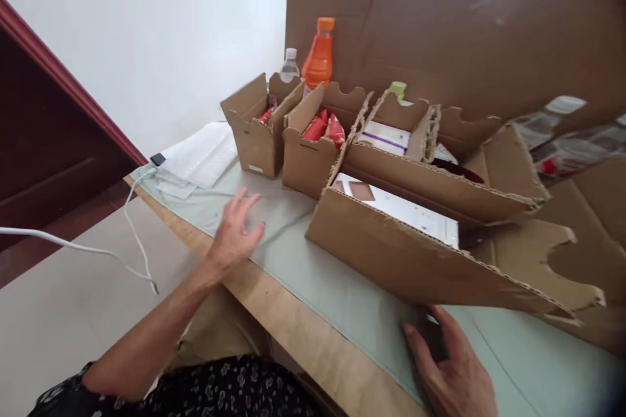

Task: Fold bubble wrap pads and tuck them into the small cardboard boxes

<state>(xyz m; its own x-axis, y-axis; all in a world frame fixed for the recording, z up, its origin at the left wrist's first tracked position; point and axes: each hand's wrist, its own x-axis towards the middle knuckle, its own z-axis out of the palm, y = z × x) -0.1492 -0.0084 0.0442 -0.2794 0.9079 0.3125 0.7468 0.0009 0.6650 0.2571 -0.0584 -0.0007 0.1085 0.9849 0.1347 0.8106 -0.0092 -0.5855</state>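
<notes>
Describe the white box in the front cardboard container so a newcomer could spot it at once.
On the pale green cloth, find the cardboard container nearest the right hand. Inside, along its near side, sits the white box. A brown square sets it apart from the purple-edged packs farther back.

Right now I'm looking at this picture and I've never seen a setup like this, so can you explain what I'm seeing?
There is no machine here, just a person's two bare hands. The single picture comes from a camera worn on the head, looking forward and down. A pale green cloth covers most of a wooden table. On it stand open cardboard boxes; the front box has a white carton inside, and another contains red packets. An orange bottle stands behind. The left hand is open over the cloth, seemingly without anything in its grip. The right hand is by the front box's lower edge; whether it touches is unclear.
</notes>
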